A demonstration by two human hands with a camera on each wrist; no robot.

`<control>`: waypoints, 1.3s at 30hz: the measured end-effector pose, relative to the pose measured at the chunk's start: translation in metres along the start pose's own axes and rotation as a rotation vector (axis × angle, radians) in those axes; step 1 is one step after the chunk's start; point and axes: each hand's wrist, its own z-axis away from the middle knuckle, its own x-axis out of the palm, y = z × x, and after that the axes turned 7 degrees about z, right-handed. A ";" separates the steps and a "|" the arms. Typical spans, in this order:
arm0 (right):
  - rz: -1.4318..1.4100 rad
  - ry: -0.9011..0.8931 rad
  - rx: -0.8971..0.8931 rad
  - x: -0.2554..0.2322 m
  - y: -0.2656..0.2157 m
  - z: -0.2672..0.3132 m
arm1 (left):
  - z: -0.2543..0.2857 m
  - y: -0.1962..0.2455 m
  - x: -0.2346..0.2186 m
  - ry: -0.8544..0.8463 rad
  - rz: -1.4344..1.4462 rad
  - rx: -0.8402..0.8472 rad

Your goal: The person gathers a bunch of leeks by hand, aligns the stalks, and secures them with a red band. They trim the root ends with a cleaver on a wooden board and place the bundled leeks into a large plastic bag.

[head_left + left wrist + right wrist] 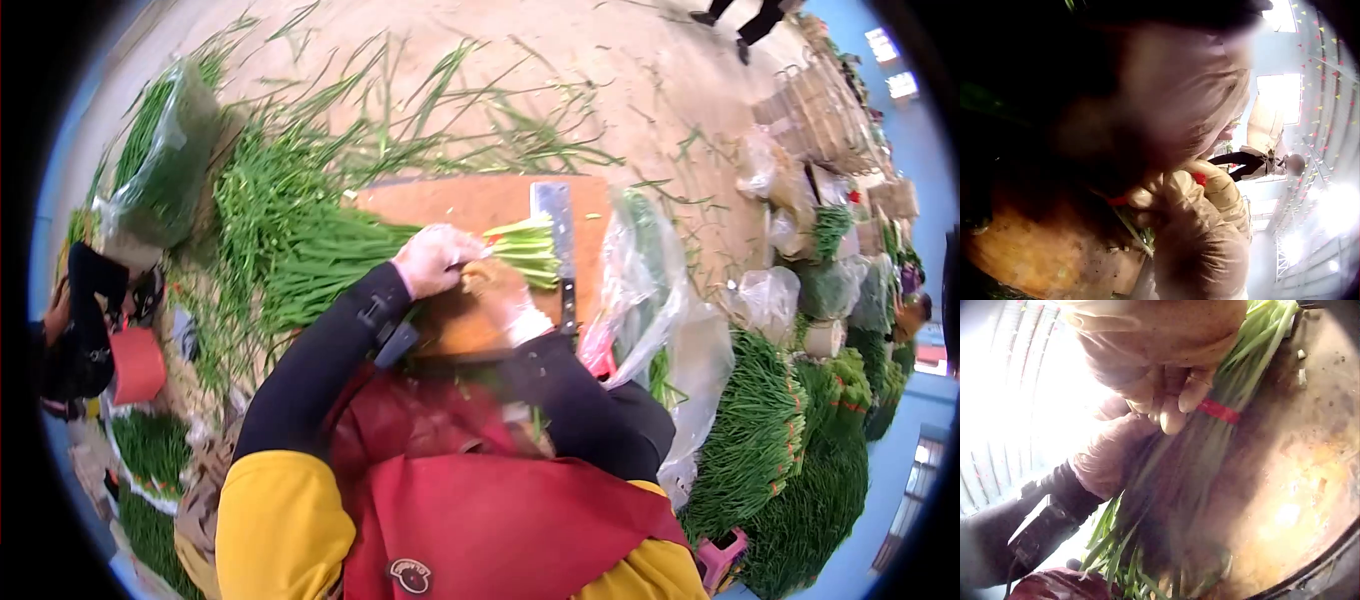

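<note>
A bunch of garlic chives (335, 250) lies across the wooden board (400, 203), its pale trimmed ends pointing right. Round the stalks runs a red band (1219, 411). My gloved left hand (437, 260) grips the bunch from the leafy side. Close beside it, my gloved right hand (497, 288) curls its fingers at the red band, pinching there; in the right wrist view the fingertips (1172, 419) are right at the band. To the right of the cut ends a cleaver (553, 215) lies flat, its black handle towards me. The palm sides are hidden.
Loose chives (265, 170) heap at the board's left, and trimmings litter the floor beyond. A clear plastic bag (650, 300) stands at the right edge. Further right are piled chive bundles (750, 430). At far left are a wrapped bundle (165, 160) and a red stool (137, 365).
</note>
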 end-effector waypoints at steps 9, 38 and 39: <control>0.274 0.125 -0.275 -0.047 -0.040 -0.002 | 0.000 0.000 0.008 0.109 -0.061 0.093; 0.800 -0.131 0.063 -0.143 -0.020 -0.057 | 0.000 0.008 0.012 0.179 -0.165 0.119; 0.738 -0.226 0.066 -0.132 -0.020 -0.054 | 0.000 0.008 0.012 0.179 -0.165 0.120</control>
